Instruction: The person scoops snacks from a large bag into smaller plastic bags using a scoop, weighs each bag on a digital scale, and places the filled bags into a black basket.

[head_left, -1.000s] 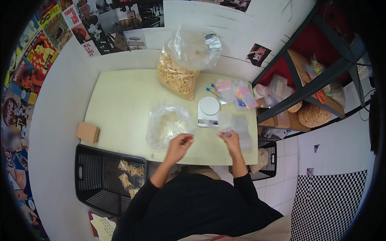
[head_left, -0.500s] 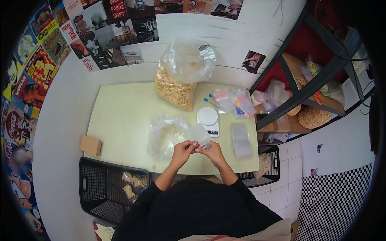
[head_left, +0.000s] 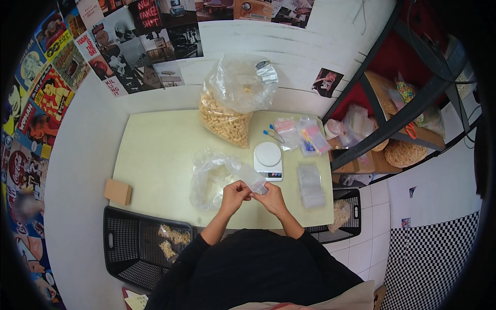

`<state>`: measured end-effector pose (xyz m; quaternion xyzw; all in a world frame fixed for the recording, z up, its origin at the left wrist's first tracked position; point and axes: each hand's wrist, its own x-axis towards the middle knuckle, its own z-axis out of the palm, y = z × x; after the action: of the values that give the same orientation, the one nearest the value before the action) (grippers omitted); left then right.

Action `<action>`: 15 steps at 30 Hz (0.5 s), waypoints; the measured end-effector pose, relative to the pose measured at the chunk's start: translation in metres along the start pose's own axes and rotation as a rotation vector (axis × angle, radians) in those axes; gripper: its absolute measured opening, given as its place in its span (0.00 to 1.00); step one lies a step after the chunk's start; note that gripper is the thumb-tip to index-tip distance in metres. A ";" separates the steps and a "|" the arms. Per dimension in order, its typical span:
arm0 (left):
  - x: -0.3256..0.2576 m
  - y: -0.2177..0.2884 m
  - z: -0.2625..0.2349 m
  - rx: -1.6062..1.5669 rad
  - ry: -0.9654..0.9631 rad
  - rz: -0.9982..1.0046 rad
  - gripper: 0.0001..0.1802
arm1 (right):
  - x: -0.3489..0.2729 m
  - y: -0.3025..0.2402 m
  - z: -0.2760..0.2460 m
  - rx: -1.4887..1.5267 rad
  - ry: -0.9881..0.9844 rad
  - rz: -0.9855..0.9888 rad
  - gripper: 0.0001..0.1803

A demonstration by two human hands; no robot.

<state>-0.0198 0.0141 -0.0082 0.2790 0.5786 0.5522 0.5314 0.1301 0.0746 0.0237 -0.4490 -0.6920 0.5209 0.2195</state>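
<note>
You've got both hands together at the near table point(head_left: 155, 155) edge, left hand point(head_left: 235, 194) and right hand point(head_left: 271, 196) pinching a small clear bag point(head_left: 252, 178) by its mouth, presumably to open it, scale point(head_left: 268, 160) just beyond, loose plastic bag point(head_left: 209, 178) left.

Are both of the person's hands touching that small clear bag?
Touching. The head view shows the left hand and right hand pinching the small clear bag between them.
</note>
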 end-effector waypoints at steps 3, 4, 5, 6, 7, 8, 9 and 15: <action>0.004 0.005 -0.003 -0.014 -0.058 -0.020 0.06 | 0.005 0.007 -0.001 0.007 -0.006 0.006 0.18; 0.006 0.007 -0.003 -0.008 -0.067 -0.026 0.06 | 0.006 0.010 -0.002 0.019 -0.004 0.004 0.17; 0.007 0.009 -0.003 -0.001 -0.075 -0.032 0.07 | 0.008 0.012 -0.002 0.091 -0.019 0.050 0.17; 0.008 0.010 -0.003 0.005 -0.084 -0.038 0.07 | 0.010 0.015 -0.002 0.164 -0.033 0.096 0.17; 0.008 0.012 -0.004 0.015 -0.084 -0.032 0.08 | 0.012 0.018 -0.002 0.237 -0.047 0.142 0.17; 0.009 0.013 -0.004 0.024 -0.086 -0.026 0.08 | 0.014 0.020 -0.002 0.260 -0.052 0.181 0.17; 0.009 0.015 -0.004 0.033 -0.087 -0.020 0.09 | 0.016 0.023 -0.003 0.284 -0.057 0.219 0.16; 0.011 0.008 0.007 0.272 0.022 0.119 0.13 | 0.034 0.040 -0.004 -0.111 0.284 -0.016 0.14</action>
<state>-0.0184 0.0285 -0.0026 0.3761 0.6365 0.5020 0.4487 0.1321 0.1075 -0.0176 -0.5241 -0.6853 0.4115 0.2940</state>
